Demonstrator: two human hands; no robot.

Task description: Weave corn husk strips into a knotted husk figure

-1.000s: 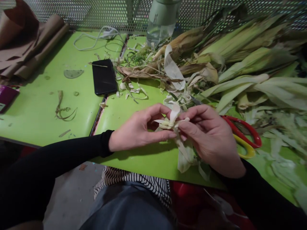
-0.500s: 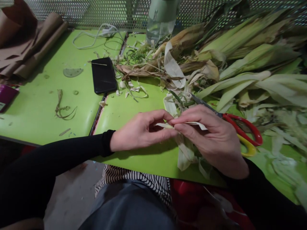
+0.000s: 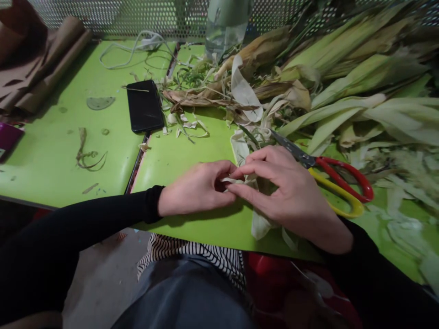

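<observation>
Between my two hands is a narrow pale strip of corn husk (image 3: 232, 181), mostly covered by fingers. My left hand (image 3: 197, 188) is closed around one end of it, thumb below and fingers curled above. From the right, my right hand (image 3: 288, 194) pinches the same strip, its fingertips meeting those of the left. Loose husk pieces (image 3: 263, 224) lie beneath and beside my right hand. Just beyond that hand rest scissors (image 3: 338, 176) with one red and one yellow handle, their blades slightly hidden by husk.
Corn husks (image 3: 370, 77) are heaped at the back right, with shreds below. A black phone (image 3: 146, 107) lies left of centre. Behind stand a water bottle (image 3: 226, 27) and a white cable (image 3: 132, 55). Brown paper rolls (image 3: 51, 64) fill the far left of the green table (image 3: 113, 183).
My right hand has shifted left along the strip, closer to my left hand. The free end that stuck out to the right no longer shows, and more of the yellow scissor handle is visible.
</observation>
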